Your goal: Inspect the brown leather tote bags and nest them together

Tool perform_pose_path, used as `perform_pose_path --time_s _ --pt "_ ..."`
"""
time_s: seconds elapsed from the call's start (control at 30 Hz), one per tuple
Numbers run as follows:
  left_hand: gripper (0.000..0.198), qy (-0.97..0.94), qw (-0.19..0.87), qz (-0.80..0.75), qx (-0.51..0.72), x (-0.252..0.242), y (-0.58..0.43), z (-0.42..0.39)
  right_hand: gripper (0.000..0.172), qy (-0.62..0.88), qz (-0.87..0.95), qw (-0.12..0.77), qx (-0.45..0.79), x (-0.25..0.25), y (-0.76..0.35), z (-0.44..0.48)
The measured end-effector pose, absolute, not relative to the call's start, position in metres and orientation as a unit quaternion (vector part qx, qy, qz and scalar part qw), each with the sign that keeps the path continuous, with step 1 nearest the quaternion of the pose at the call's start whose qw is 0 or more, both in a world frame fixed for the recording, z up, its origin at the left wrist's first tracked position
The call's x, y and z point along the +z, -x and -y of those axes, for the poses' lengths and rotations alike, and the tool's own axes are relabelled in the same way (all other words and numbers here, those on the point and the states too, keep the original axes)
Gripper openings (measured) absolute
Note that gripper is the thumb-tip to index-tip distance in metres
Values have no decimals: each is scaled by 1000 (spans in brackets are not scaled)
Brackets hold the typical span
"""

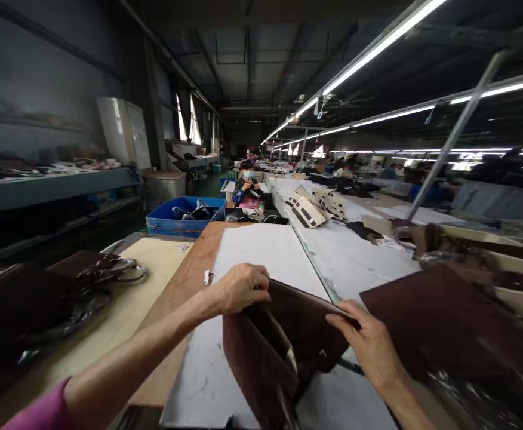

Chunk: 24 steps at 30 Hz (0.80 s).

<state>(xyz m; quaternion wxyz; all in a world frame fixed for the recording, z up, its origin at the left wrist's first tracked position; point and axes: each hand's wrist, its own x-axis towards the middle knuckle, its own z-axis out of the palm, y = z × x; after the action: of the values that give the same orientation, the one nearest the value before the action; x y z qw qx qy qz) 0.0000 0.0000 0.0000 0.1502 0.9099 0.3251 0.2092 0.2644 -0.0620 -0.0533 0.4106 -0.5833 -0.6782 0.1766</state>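
Note:
A dark brown bag [259, 358] hangs between my two hands over the white-covered table [261, 251], its mouth gaping upward and a paler strip showing inside. My left hand [243, 289] is closed on the far left corner of its rim. On the right, my right hand [369, 340] pinches the other end of the same edge between thumb and fingers. A small metal fitting shows on the inner side of the bag. Its lower part runs out of the picture at the bottom.
Brown bags with handles and clear plastic [77, 298] lie at left. Flat brown pieces [440, 316] lie at right, near beige boxes. Beyond the table are a blue bin [185, 216] and a masked person [247, 188]. Cream pieces with dark bars [308, 206] rest on the long table.

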Motion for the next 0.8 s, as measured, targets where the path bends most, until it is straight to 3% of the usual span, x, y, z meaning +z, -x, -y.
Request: perform_pose_path --time_s 0.4,0.8 --pt "14 -883 202 -351 236 6 -4 6 16 560 681 440 171 -50 -268 61" --pt "10 -854 215 -403 249 6 -10 2 19 556 679 443 182 -46 -269 58"
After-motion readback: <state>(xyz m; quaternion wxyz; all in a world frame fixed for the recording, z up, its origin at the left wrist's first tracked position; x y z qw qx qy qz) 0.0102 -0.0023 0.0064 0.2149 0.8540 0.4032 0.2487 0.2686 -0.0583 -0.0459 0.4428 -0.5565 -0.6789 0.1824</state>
